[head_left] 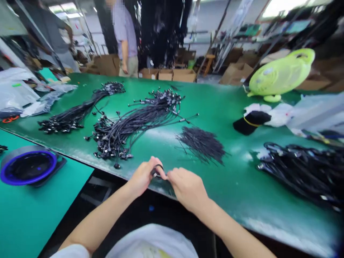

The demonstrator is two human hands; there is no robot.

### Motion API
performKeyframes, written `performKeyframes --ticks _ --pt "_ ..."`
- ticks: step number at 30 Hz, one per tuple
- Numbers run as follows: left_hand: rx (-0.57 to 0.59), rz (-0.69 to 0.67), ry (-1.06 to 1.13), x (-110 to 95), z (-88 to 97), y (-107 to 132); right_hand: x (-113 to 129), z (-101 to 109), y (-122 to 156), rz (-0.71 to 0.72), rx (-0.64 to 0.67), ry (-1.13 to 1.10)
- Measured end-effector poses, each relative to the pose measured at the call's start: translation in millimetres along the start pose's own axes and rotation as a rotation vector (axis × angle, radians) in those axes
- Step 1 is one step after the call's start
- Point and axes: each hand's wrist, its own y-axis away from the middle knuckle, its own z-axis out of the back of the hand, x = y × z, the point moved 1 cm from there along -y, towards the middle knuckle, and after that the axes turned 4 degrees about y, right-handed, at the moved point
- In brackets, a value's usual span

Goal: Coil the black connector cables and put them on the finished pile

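Along the near edge of a long green-topped surface (231,107), a dark gap runs between that edge and a separate teal surface (34,218) at left. Past the far edge, a standing co-worker (125,36) and cardboard boxes (169,74) are well back from the work. Toward the far right corner sits a lime-green desk fan (281,75), and a large heap of black cable harnesses (303,172) takes up the right end. Two bundles of black cable harnesses (80,111) (137,125) lie left of centre, with a tight sheaf of thin black cables (201,145) just to their right. Open green runs between these piles and the edge, widest ahead of the hands and to their right. A blue-rimmed round dish (28,167) sits on the teal surface near its corner. At the near edge, left hand (142,175) and right hand (188,190) nearly meet, each grip pinched together on a small black cable loop (157,171), which sits just above the edge.
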Motion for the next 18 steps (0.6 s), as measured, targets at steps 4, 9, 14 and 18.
performKeyframes --ticks 4,9,14,18 --pt "-0.049 -0.085 -0.024 4.1 -3.3 7.5 -10.5 -4.1 8.6 -0.152 0.045 0.120" --pt "0.131 0.245 0.219 29.7 -17.6 11.5 -10.8 -10.0 12.1 -0.158 0.015 0.164" --pt "0.100 0.078 0.102 35.2 -26.1 10.9 -13.7 -13.7 15.3 -0.481 0.154 -0.533" --pt "0.019 0.075 0.159 34.5 -32.3 2.7 -23.7 -10.2 24.1 -0.660 0.305 -0.876"
